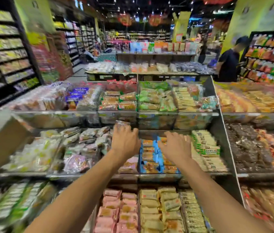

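Both bare arms reach forward over a tiered snack display in a shop, and the whole view is smeared by motion. The left hand (125, 141) is raised over the back edge of the middle tier, its fingers curled round a small packet (122, 123) with a clear, shiny wrapper. The packet sticks up above the fingertips, just in front of the glass face of the tier above. What is printed on it is too blurred to read. The right hand (175, 146) lies just beside it to the right, palm down with the fingers spread and pinching nothing, over the blue-wrapped packets (149, 158) stacked in a bin (159, 176) of the same tier. Whether the fingertips touch those packets I cannot tell. Right of that bin stand rows of white-and-green packets (205, 145), and further right a heap of dark brown snacks (247, 145). On the tier below, nearer the camera, lie pink packets (111, 211) beside tan packets (151, 209). The tier above holds green packets (151, 98). A cardboard box (3, 143) sits at the left edge, and a person in a dark shirt (228, 64) stands by the shelves far back on the right
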The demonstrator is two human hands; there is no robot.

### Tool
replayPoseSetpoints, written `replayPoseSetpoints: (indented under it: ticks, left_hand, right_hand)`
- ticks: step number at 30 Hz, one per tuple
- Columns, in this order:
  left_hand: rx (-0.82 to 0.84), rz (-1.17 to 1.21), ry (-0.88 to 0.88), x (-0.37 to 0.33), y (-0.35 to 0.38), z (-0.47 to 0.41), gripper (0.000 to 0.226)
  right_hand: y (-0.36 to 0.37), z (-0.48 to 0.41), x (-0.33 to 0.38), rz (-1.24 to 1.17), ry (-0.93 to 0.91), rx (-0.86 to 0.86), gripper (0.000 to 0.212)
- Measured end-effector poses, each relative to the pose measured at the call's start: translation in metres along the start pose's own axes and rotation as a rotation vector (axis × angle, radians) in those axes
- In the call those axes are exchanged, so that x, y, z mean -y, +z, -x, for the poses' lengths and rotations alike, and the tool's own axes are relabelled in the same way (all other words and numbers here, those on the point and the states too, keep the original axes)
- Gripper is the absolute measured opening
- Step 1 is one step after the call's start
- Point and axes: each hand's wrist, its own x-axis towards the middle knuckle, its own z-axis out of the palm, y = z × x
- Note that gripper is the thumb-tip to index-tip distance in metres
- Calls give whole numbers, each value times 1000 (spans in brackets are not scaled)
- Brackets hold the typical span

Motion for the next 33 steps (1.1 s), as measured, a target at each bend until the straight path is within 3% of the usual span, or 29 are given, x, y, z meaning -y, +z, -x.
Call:
replayPoseSetpoints:
  ticks: [8,15,19,24,28,33]
  left_hand:
    - [8,21,-85,72,30,9,48]
    - [-6,4,-149,101,63,4,44]
    - [91,-28,-187,105,81,4,50]
    - [173,-26,-202,109,96,-3,50]
    - [201,44,-193,110,120,-6,41]
    - [294,147,-286,126,168,17,41]
  right_hand:
    - [36,-17,74,-11,-119,45,54]
    - [62,-48,75,11,-188,58,52]
    - [80,-71,77,-41,-210,68,49]
    - [99,-80,82,-125,-202,67,40]
    - [113,-70,83,-296,-160,69,21]
    - [151,-36,84,-416,-18,282,40]
